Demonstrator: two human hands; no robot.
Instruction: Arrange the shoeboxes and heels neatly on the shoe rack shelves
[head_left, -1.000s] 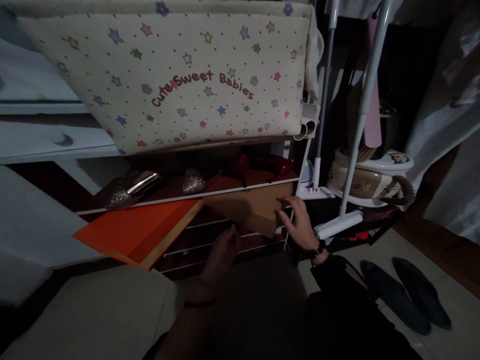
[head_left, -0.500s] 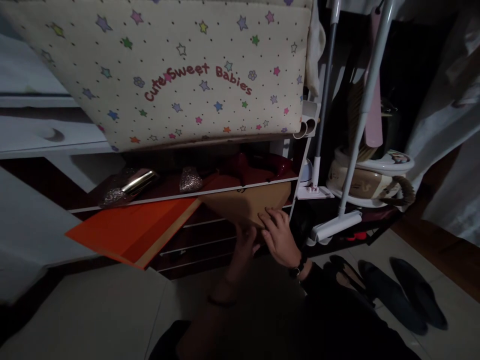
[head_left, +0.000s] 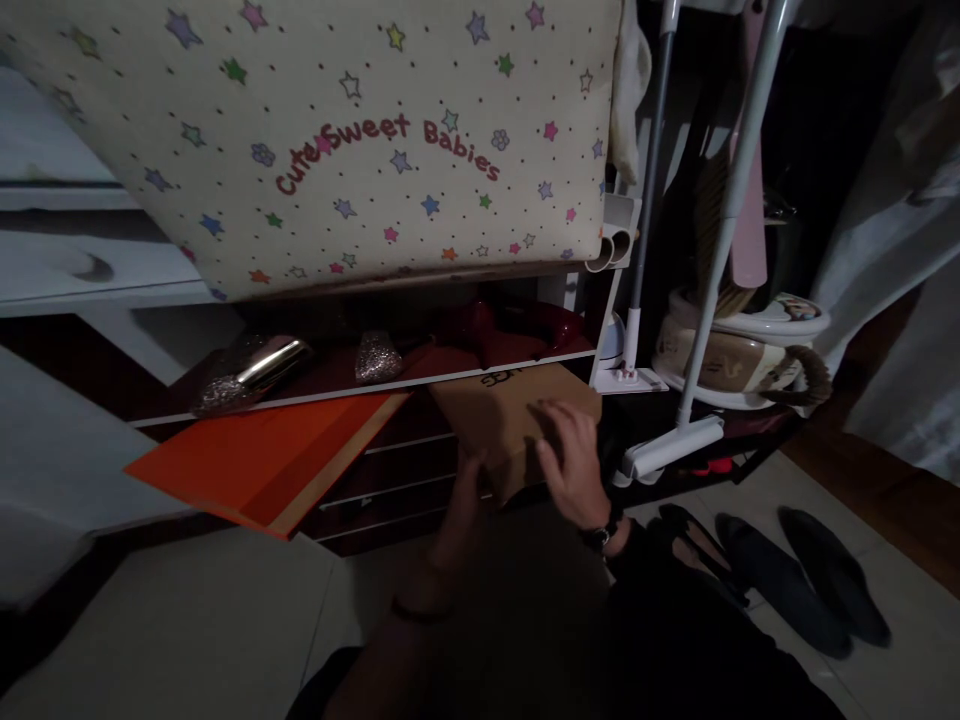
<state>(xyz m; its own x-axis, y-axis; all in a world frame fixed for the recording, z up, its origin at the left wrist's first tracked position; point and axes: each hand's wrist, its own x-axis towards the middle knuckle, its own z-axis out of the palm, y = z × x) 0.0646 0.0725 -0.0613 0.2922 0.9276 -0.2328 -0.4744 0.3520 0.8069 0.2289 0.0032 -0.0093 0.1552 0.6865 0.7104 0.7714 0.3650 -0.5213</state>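
Note:
A brown cardboard shoebox (head_left: 517,425) with dark lettering on its lid sticks out at an angle from under the shelf's upper board. My left hand (head_left: 461,500) grips the box's near left corner, thumb along the edge; its other fingers are largely hidden in the dark. Over the lid's right side, my right hand (head_left: 576,468) has its fingers stretched and apart; whether the fingertips press on the cardboard is hard to tell. To the left, an orange box (head_left: 262,455) also juts out of the same rack.
Glittery shoes (head_left: 377,358) and dark red shoes (head_left: 480,335) lie on the upper board (head_left: 420,380). A star-patterned fabric box (head_left: 405,200) overhangs it. Right of the rack stand a mop (head_left: 675,445) and a beige-and-white pot (head_left: 720,365). Dark shoes (head_left: 787,585) rest on the tiled floor.
The shoebox has come further out toward me and to the right, showing more lettering. My left hand has shifted slightly left; my right hand's fingers have lifted and spread.

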